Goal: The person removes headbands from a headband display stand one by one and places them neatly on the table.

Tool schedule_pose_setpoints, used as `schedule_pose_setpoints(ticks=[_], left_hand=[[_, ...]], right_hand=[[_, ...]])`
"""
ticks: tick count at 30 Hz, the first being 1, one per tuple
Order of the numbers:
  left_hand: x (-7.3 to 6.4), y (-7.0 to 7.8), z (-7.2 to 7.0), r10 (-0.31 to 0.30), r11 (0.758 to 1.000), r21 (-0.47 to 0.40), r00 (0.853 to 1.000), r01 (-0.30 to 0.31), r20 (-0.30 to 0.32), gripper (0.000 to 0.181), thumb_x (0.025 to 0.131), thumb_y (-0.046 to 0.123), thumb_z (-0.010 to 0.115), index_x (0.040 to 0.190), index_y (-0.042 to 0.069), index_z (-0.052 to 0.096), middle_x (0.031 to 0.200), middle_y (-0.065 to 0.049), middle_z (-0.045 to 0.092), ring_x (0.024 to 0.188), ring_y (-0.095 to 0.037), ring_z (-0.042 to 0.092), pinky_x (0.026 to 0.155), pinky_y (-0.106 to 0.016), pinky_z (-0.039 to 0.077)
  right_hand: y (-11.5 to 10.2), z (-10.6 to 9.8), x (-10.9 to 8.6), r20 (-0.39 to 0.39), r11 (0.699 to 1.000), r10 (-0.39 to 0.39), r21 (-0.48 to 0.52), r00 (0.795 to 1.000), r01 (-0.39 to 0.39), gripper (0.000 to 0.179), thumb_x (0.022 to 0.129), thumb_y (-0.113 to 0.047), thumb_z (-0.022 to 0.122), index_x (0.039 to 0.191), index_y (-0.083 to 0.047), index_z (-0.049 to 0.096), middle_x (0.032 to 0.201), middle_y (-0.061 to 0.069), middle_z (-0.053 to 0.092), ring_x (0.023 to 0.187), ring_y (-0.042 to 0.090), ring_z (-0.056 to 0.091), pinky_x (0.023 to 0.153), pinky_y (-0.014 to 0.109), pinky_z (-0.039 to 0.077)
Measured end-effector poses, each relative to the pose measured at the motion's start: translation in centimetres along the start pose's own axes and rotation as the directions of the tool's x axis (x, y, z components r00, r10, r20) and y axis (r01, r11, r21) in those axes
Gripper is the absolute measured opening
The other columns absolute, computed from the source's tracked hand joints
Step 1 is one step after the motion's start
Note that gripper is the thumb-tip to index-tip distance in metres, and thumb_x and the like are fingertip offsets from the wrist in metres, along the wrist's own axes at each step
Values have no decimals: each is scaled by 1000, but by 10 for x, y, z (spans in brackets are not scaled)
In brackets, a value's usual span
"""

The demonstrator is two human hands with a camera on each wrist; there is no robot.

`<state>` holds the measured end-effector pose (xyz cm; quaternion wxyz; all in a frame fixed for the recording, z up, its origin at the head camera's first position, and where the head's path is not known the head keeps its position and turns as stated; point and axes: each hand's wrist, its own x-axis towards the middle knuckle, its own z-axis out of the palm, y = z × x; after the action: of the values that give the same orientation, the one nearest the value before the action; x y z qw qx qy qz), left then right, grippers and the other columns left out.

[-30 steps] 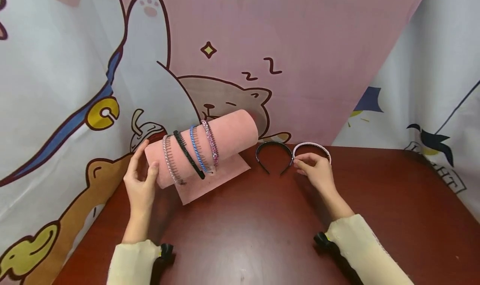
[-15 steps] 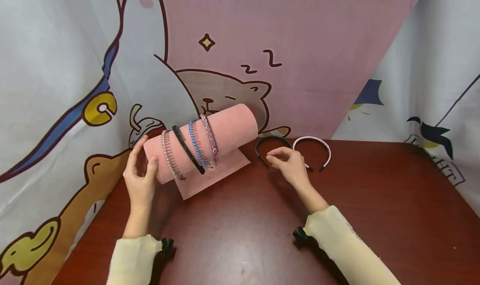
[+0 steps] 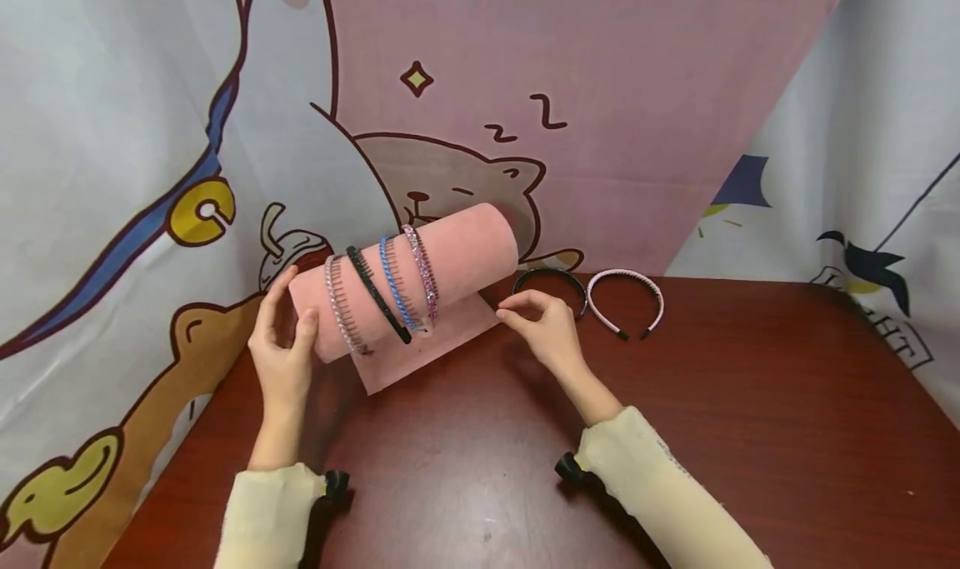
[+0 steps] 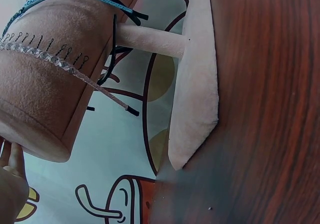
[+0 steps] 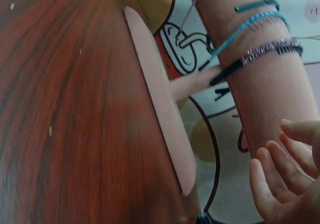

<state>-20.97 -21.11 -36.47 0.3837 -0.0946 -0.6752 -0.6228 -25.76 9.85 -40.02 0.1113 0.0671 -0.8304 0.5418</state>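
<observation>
A pink plush headband stand, a tilted roll on a short post and flat base, stands on the table. My left hand grips the roll's left end, thumb in front, fingers round the edge. Round the roll sit a clear braided headband, a black headband, a blue headband and a pink glitter headband, all with comb teeth. By the base's right corner, my right hand holds nothing; its fingers look loosely bent in the right wrist view.
Behind my right hand lies another black headband, partly hidden by it. A pale pink wrapped headband lies beside that one on the dark red table. A cartoon-print cloth hangs behind the table.
My right hand has moved left, from the pale pink headband past the loose black one to the stand's base corner. The left hand keeps its hold on the roll.
</observation>
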Motion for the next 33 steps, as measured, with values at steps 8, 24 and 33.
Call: schedule_pose_setpoints(ticks=[8,24,33], left_hand=[[4,-21,-4,-5,1000,-15,1000,5,9,51,89,4,64,140,-1,54,142,-13,59,130,-13,55,106,-16,44],[7,-31,-6,11,1000,-10,1000,-11,10,51,90,3,64,140,1,55,142,-9,60,133,-14,53,109,-17,42],[0,-11,-1,-13,999,-36,1000,13,-5,51,90,5,64,139,-3,54,142,-16,58,133,-18,52,110,-18,42]], right_hand=[[-14,22,-3,-21,996,-61,63,998,62,9,84,-18,78,93,-14,77,94,5,77,92,20,67,76,28,49],[-39,61,-6,-39,956,-129,262,991,134,15,83,-17,81,92,-7,77,92,10,77,89,21,74,82,31,61],[-41,82,-10,-107,946,-90,301,990,118,22,79,-20,84,90,-4,74,88,13,75,84,24,73,77,32,61]])
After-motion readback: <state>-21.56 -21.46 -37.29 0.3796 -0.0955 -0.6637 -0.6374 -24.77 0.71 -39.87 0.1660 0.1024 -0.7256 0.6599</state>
